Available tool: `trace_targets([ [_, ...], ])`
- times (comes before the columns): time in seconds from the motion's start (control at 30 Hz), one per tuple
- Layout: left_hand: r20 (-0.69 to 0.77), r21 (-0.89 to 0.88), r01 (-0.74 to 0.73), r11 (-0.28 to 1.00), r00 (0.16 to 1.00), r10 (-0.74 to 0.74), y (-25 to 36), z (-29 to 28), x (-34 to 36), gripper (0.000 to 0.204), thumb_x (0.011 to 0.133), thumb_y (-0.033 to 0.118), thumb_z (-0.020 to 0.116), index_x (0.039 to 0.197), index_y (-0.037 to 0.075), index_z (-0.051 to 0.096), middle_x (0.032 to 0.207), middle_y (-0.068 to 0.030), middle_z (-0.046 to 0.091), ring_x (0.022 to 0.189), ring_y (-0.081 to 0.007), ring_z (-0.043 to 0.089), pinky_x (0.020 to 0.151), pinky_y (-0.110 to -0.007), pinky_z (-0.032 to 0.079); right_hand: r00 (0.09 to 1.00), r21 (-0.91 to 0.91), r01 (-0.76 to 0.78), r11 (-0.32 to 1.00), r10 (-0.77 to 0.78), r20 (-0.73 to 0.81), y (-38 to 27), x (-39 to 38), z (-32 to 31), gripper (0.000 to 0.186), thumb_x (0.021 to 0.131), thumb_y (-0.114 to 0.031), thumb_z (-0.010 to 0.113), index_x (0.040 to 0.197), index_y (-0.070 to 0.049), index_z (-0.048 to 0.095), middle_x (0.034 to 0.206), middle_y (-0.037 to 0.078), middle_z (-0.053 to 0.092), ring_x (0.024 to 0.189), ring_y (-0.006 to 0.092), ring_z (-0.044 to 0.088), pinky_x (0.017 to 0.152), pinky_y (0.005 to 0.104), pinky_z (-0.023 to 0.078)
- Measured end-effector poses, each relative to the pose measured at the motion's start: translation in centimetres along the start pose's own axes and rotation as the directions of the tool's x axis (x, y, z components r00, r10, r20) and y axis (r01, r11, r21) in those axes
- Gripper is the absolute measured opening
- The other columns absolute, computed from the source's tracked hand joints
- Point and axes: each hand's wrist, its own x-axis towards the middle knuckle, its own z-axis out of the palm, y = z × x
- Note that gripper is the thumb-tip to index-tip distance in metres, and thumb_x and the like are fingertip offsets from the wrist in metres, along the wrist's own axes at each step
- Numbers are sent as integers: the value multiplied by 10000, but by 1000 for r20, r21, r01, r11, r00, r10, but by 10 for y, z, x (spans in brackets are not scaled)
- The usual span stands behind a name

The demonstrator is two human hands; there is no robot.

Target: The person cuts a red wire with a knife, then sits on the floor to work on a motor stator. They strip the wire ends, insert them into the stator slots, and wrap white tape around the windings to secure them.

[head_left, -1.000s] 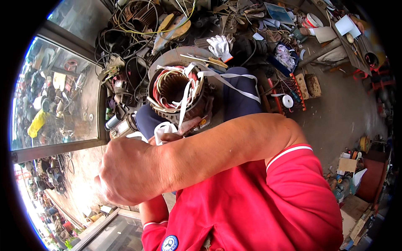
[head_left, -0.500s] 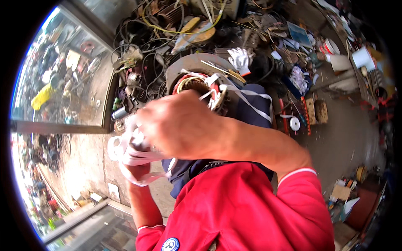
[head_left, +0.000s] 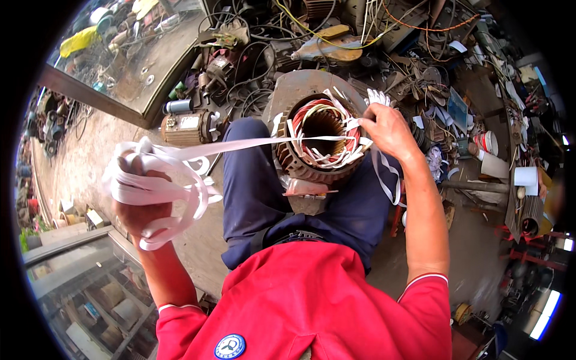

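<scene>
Between my knees sits a motor stator (head_left: pixel 287 157) with a finned housing, its ring of red and pale windings (head_left: pixel 300 122) around a dark central bore. My left hand (head_left: pixel 137 217) is closed on a loose bundle of white cloth tape (head_left: pixel 144 187), loops hanging over the wrist. From the bundle a strand runs taut across the stator's opening to its right rim. There my right hand (head_left: pixel 390 131) pinches the tape, fingertips beside the windings. A loose tail of the tape (head_left: pixel 384 171) hangs over my right thigh. Part of my left fingers is hidden under the loops.
A small brown motor (head_left: pixel 183 128) lies left of my knee. Cables and scrap parts heap up beyond the stator, with a white glove (head_left: pixel 378 97) behind my right hand. A glass-paned frame (head_left: pixel 90 93) stands at upper left, and a glass-topped case (head_left: pixel 90 294) at lower left.
My right hand has swung from beside the tape bundle to the stator's right side, drawing a strand out straight. My left hand has moved left with the bundle. The view has shifted.
</scene>
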Motion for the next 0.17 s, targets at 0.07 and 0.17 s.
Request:
trace_targets([
  [0.07, -54, 36, -105, 994, 993, 107, 23, -12, 4, 381, 1044, 254, 473, 1325, 6, 543, 1270, -165, 623, 1149, -238, 623, 978, -390, 536, 999, -1, -2, 1000, 2, 40, -2, 0, -3, 262, 893, -242, 636, 968, 7, 667, 1016, 209, 648, 1036, 399, 601, 900, 469, 470],
  [0.17, -338, 297, -169, 940, 902, 269, 98, -64, 10, 305, 1021, 216, 515, 1226, 7, 602, 1128, -135, 671, 975, -200, 664, 868, -339, 575, 990, -6, 137, 990, -137, 9, -11, -6, -1, 266, 892, -231, 631, 879, 34, 646, 959, 221, 627, 1003, 404, 587, 889, 478, 454],
])
